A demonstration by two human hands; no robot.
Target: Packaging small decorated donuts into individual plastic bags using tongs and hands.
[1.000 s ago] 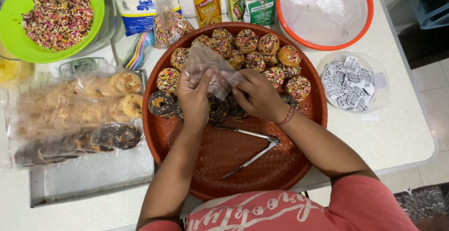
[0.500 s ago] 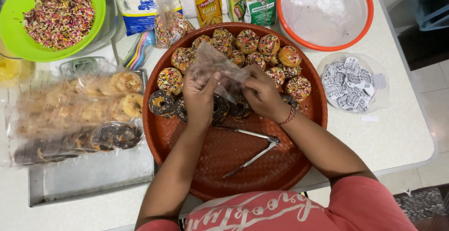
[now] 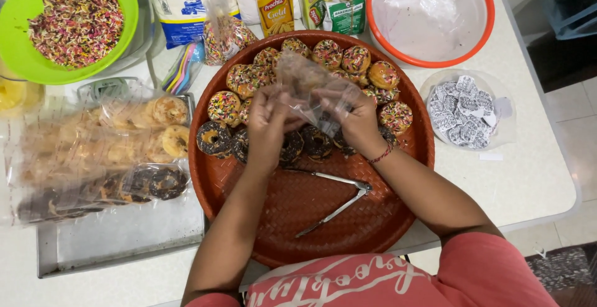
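Both my hands hold a small clear plastic bag [image 3: 306,82] above a round brown woven tray [image 3: 323,220]. My left hand [image 3: 268,120] pinches the bag's left edge and my right hand [image 3: 349,115] grips its right side. Under and behind the hands lie several small donuts [image 3: 224,106] with coloured sprinkles or chocolate glaze. Metal tongs [image 3: 336,201] rest on the bare front part of the tray, close to my right forearm.
Left of the tray, a metal baking sheet [image 3: 124,235] carries several bagged donuts [image 3: 93,151]. A green bowl of sprinkles [image 3: 73,21] sits far left, an orange-rimmed bowl [image 3: 429,14] far right, a clear dish of small labels [image 3: 463,111] at right, and packets and boxes [image 3: 273,8] behind.
My hands have shifted slightly with the plastic bag, working its edges; the bag sits a bit higher over the donuts. Nothing else moved.
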